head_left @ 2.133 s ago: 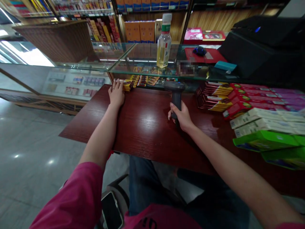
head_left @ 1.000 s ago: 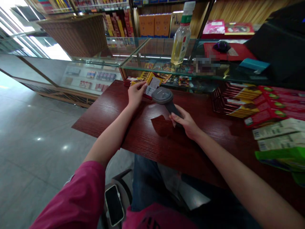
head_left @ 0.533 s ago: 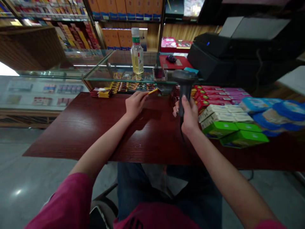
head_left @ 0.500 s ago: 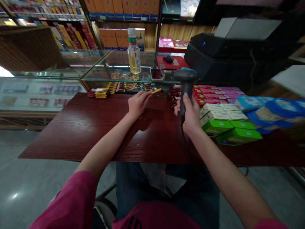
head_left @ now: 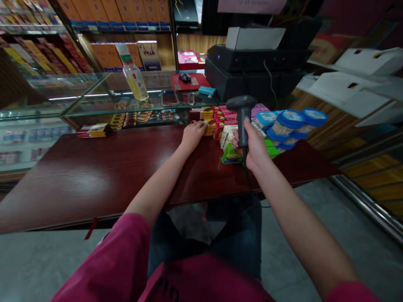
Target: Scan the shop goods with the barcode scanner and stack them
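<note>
"One stack of red and yellow packets at the far left of the dark wooden counter. What's next?"

"A bottle, standing on the glass case behind it. Then the left hand, palm down."

"Is it gripping?"

"I can't tell. Its fingers, slightly bent, reach a second packet pile, just beside red boxes."

"And right of those?"

"Cream boxes, then the dark scanner, held upright above the counter, head on top."

"Held how?"

"The right hand is wrapped around its handle, thumb along the near side. Blue-lidded tubs are stacked farther right."
</note>
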`<state>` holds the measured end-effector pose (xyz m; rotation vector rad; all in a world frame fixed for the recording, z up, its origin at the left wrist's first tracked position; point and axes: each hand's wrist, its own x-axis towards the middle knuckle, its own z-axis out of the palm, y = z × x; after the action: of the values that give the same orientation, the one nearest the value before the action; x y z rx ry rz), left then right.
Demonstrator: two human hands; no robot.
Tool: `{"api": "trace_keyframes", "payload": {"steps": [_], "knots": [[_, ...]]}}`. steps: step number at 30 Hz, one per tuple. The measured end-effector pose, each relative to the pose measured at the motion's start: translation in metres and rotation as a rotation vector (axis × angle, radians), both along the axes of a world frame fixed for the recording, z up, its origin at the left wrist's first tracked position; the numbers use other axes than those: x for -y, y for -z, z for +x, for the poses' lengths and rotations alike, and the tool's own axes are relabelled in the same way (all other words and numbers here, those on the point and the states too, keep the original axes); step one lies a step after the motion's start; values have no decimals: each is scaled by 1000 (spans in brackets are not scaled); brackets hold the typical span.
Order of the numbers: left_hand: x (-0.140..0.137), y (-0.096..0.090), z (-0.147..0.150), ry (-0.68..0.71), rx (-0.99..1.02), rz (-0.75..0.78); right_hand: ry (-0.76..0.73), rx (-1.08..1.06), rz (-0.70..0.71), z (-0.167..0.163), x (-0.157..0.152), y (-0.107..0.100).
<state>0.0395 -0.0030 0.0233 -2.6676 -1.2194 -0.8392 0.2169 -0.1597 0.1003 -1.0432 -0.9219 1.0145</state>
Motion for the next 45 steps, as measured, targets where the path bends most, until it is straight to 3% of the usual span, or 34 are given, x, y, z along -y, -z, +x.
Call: {"api": "trace_keyframes", "payload": {"steps": [3,6,10,17,21,25,30,36,40,45], "knots": [[7,-1,-6,49,3,-15,-26,-48,18,-10,2,-1],[16,0,-40,61,26,24,-109,-58,38,-30,2,-2],[21,6,-129,-160,116,62,-234,-69,11,-66,-3,7],[17,6,-318,-622,231,76,-551,-126,-149,-143,-35,50],[7,9,-378,-815,242,4,-664,-180,-165,-179,-51,67],[-12,21,-396,-846,237,-141,-740,-167,-134,-195,-53,75],[-26,29,-411,-747,275,-13,-755,-59,-169,-197,-48,75],[-30,22,-425,-711,410,-13,-751,-17,-144,-197,-45,74],[-18,11,-406,-634,505,38,-742,-39,-133,-198,-44,76],[1,-3,-351,-494,740,80,-750,-8,-115,-197,-43,79]]}}
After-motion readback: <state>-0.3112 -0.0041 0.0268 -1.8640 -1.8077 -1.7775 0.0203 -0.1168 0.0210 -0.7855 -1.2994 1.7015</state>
